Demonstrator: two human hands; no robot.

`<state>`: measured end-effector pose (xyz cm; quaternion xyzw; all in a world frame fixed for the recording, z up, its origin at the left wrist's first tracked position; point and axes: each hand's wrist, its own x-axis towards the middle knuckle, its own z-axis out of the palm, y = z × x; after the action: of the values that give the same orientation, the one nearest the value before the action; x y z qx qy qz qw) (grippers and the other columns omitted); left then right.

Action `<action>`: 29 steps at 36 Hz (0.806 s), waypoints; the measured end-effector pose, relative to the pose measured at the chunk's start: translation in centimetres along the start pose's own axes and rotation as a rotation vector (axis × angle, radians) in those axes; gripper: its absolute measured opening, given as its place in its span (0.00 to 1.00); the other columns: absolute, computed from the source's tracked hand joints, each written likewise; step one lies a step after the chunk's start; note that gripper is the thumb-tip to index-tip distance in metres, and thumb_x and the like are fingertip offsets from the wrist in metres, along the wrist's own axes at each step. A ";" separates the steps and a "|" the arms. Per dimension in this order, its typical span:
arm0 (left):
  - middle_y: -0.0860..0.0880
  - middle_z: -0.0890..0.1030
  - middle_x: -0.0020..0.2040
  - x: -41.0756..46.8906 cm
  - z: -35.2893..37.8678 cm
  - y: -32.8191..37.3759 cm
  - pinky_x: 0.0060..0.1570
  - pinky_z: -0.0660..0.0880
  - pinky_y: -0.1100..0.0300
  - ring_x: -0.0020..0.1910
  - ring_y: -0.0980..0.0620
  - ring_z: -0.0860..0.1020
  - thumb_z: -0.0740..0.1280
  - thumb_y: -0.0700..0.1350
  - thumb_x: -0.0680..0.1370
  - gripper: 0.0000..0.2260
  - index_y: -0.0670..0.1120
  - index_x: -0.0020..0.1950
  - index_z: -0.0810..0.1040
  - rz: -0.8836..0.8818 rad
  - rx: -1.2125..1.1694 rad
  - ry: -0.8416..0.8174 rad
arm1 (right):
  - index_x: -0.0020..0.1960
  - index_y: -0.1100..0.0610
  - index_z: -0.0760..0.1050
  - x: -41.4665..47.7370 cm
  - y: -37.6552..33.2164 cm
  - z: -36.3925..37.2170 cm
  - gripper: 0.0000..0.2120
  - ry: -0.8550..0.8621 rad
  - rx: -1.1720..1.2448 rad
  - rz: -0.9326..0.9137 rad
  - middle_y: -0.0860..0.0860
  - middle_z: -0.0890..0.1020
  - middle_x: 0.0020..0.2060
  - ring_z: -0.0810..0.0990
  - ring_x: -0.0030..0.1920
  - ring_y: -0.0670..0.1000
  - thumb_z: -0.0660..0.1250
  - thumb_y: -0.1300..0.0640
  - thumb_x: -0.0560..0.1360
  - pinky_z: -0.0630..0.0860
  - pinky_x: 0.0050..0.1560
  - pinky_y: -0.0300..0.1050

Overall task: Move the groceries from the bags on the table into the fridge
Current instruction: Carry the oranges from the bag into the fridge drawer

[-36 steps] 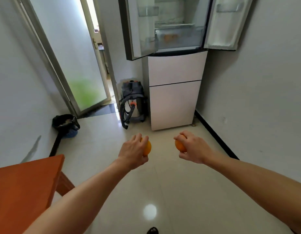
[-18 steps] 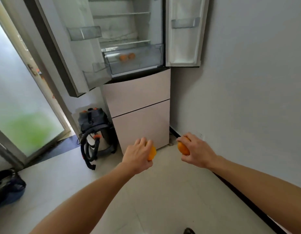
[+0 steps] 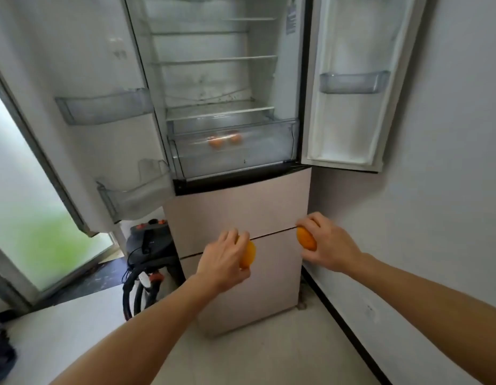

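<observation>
Tiled corner, fridge (image 3: 235, 212) doors open, clear drawer (image 3: 241, 159) holding 2 oranges (image 3: 215, 142) — blurred behind its front, left hand (image 3: 223, 262) fingers (image 3: 232, 238) curled round an orange (image 3: 249, 254), right hand (image 3: 333, 245) fingers (image 3: 310, 221) round a second orange (image 3: 305, 238), below that drawer.

Soft daylight from left glass door (image 3: 24, 218), wide-angle edge distortion
</observation>
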<state>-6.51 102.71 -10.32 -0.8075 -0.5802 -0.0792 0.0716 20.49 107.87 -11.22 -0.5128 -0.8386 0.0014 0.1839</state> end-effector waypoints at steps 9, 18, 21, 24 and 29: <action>0.48 0.71 0.60 13.7 -4.3 -8.8 0.42 0.76 0.51 0.56 0.46 0.72 0.72 0.57 0.70 0.31 0.49 0.68 0.65 -0.070 0.055 0.242 | 0.69 0.48 0.67 17.5 2.2 -1.8 0.32 0.155 -0.018 -0.142 0.50 0.71 0.60 0.76 0.52 0.53 0.74 0.45 0.68 0.74 0.46 0.44; 0.46 0.71 0.57 31.0 -11.2 -19.5 0.41 0.67 0.52 0.55 0.43 0.73 0.73 0.56 0.68 0.28 0.48 0.63 0.67 -0.186 -0.012 0.462 | 0.69 0.49 0.68 37.4 2.7 -6.7 0.33 0.360 0.023 -0.178 0.50 0.71 0.60 0.76 0.54 0.54 0.75 0.47 0.67 0.77 0.49 0.50; 0.45 0.72 0.56 35.1 -12.0 -21.7 0.41 0.66 0.52 0.55 0.41 0.73 0.73 0.56 0.68 0.28 0.47 0.61 0.67 -0.226 -0.021 0.447 | 0.69 0.48 0.67 42.0 3.0 -7.6 0.33 0.340 0.006 -0.199 0.50 0.71 0.60 0.75 0.54 0.54 0.75 0.46 0.68 0.74 0.49 0.47; 0.45 0.72 0.57 38.4 -11.6 -23.7 0.41 0.67 0.52 0.55 0.42 0.74 0.73 0.56 0.68 0.27 0.48 0.60 0.66 -0.241 -0.003 0.393 | 0.69 0.49 0.67 46.2 3.3 -8.0 0.32 0.328 -0.039 -0.221 0.52 0.72 0.59 0.76 0.52 0.56 0.74 0.47 0.68 0.75 0.49 0.49; 0.46 0.73 0.56 42.6 -9.7 -27.5 0.42 0.69 0.52 0.52 0.42 0.75 0.74 0.58 0.67 0.28 0.49 0.59 0.66 -0.267 0.056 0.250 | 0.67 0.48 0.67 53.7 3.3 -6.9 0.31 0.142 -0.158 -0.294 0.52 0.73 0.59 0.76 0.51 0.57 0.73 0.44 0.68 0.74 0.47 0.49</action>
<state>-19.67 148.86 8.78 -0.7049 -0.6707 -0.1715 0.1546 3.62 154.35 11.04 -0.3964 -0.8869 -0.1278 0.1999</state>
